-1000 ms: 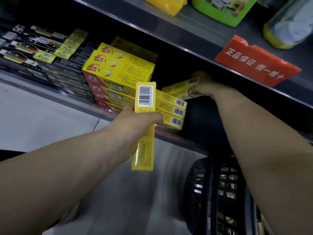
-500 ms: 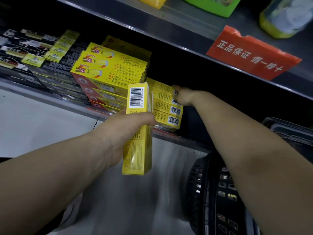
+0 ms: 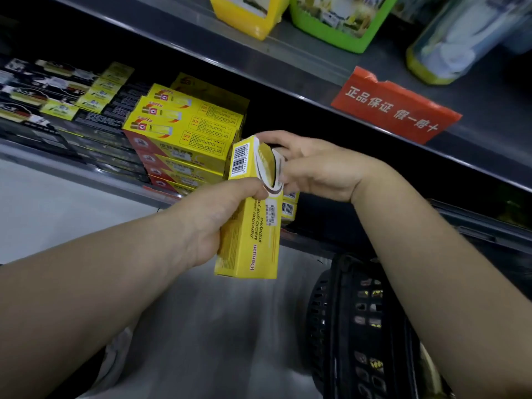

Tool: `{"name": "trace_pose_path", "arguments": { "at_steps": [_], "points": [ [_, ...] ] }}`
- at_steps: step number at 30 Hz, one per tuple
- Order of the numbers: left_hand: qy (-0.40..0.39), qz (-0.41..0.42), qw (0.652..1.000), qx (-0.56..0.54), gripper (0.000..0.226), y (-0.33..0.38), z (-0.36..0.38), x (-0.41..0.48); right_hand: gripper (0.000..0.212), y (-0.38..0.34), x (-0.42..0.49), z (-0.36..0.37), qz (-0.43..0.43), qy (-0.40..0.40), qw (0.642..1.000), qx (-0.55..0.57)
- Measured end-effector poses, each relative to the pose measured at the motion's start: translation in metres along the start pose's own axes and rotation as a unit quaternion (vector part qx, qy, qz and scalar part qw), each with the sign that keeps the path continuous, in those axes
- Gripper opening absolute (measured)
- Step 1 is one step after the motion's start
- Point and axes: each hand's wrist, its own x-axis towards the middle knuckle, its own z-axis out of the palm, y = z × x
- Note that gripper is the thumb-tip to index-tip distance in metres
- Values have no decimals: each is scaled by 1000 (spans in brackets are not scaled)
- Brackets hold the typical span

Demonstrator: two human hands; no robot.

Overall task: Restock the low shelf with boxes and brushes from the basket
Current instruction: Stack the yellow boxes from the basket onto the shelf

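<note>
Though hand-gripped (image 3: 218, 217), yellow barcoded box (image 3: 250, 240).

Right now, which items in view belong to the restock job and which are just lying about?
Job:
- yellow box, in left hand; right hand on its top end
- stacked boxes on low shelf
- basket

Lying about:
- red sign
- green tub, yellow tub, jar on upper shelf
- dark packs, far left

Yellow box (image 3: 253, 226) with black-and-white barcode and red lettering. Yellow stack (image 3: 184, 139) with red sides. Red sign (image 3: 394, 106), white characters. Black perforated basket (image 3: 345, 326). Green tub (image 3: 339, 21). Grey shelf (image 3: 302, 61).
</note>
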Motion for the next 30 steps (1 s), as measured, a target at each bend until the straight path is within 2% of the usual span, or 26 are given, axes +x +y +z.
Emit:
{"name": "trace_pose_path", "arguments": {
  "at_steps": [1, 2, 3, 6, 8, 10, 12, 15, 18, 22, 26, 30],
  "points": [
    [42, 1, 999, -24, 5, 7, 9, -3, 70, 2, -5, 1, 2, 30, 1000, -1],
    [77, -4, 996, -52, 12, 8, 9, 1, 71, 3, -10, 1, -5, 56, 998, -32],
    [71, 8, 996, -61, 16, 7, 11, -4, 74, 4, -15, 1, -14, 74, 993, -89],
    [86, 40, 994, 56, 11, 6, 11, -5, 84, -1, -29, 4, -62, 104, 960, -251],
    [116, 39, 985, 121, 16, 9, 11, -7, 85, -6, -29, 10, -109, 99, 923, -354],
    [135, 47, 973, 181, 30, 8, 9, -8, 75, -8, -23, 19, -130, 65, 883, -446],
    [147, 57, 962, 221, 41, 10, 7, -8, 59, -11, -19, 25, -96, 54, 864, -492],
    [153, 91, 949, 262, 46, 11, 7, -6, 49, -10, -22, 15, -45, 74, 882, -463],
    [154, 163, 938, 265, 49, 14, 6, -6, 45, 1, -30, -3, -20, 108, 898, -427],
    [152, 222, 924, 271, 51, 16, 1, -9, 33, 26, -34, -38, 23, 222, 877, -426],
    [125, 206, 936, 258, 29, 16, 0, -9, 43, 37, -17, -74, 98, 342, 840, -411],
    [66, 183, 949, 248, 16, 16, 4, -6, 44, 36, 30, -100, 82, 395, 850, -338]
  ]
}}
